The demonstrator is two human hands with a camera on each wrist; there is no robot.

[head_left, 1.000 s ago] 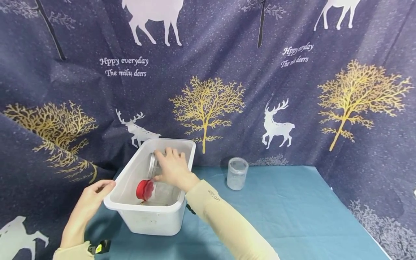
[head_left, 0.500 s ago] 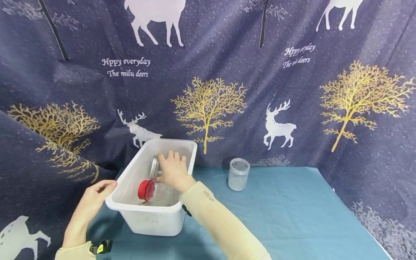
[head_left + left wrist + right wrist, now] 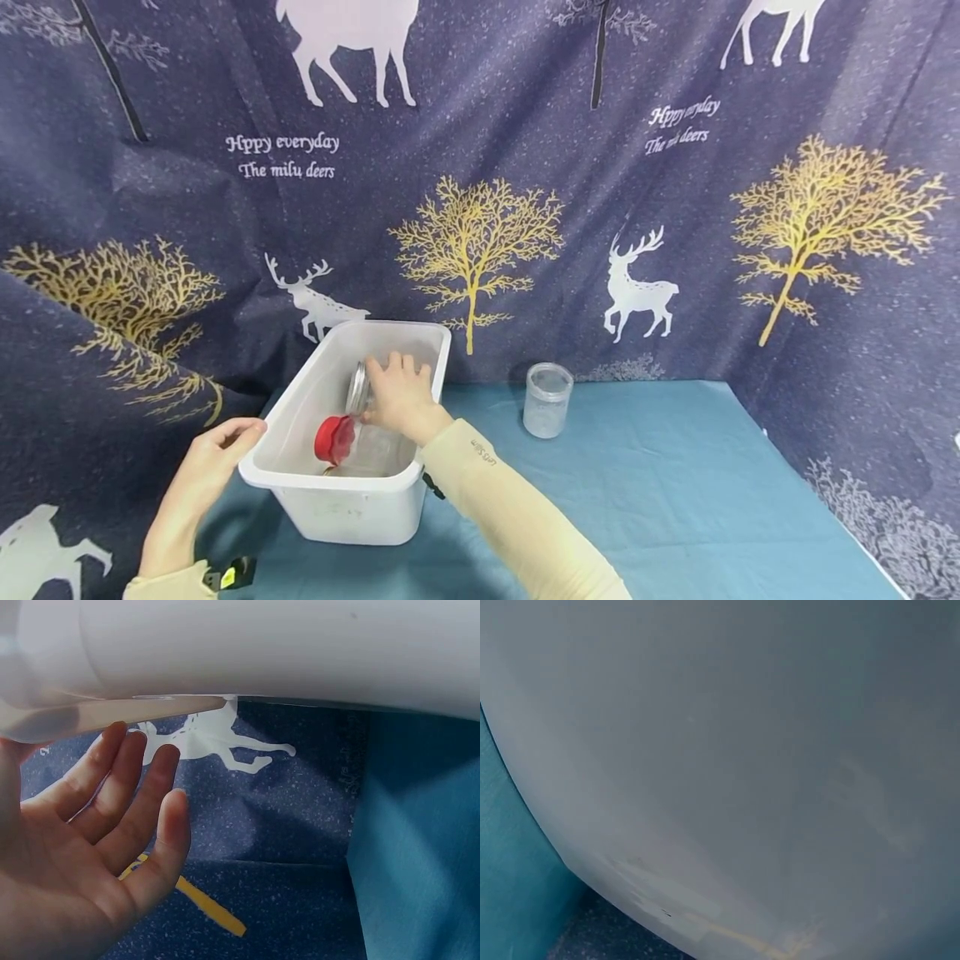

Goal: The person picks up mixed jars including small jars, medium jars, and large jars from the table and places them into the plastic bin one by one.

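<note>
Barely any change from a second ago: my right hand stays curled over the silver-lidded clear glass jar inside the white plastic tub, red-lidded jar just below. Left hand, fingers relaxed, steadies the tub's rim.

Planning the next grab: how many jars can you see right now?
3. One with a red lid lies in the white bin; one with a metal lid is under the right hand; one stands on the blue cloth. Others may be hidden.
</note>
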